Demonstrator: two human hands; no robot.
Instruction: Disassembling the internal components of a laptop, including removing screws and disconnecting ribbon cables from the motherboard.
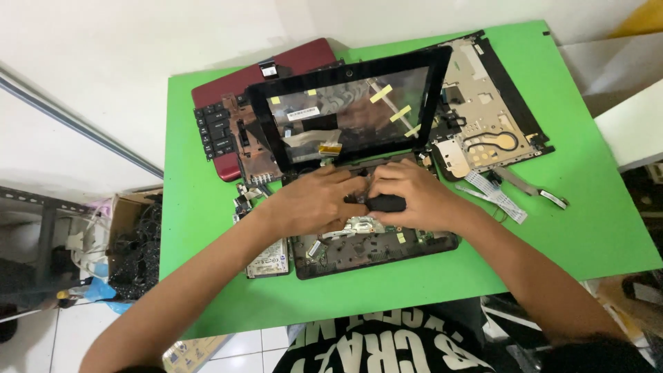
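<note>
Currently mid-teardown: both your hands, left and right, are closed on the black open laptop base at centre frame, right gripping a small black part; next, I'd judge, lift gently.

Hands covered the middle of the opened laptop base; several edges cropped.
The left hand and right hand hid the top middle of the laptop base, and fingertip contact was unclear. A small black part was mostly hidden under the right hand, its kind unclear. The hard drive was partly under the left forearm. The cardboard box contents were too dark. The right elbow was cut off.
</note>
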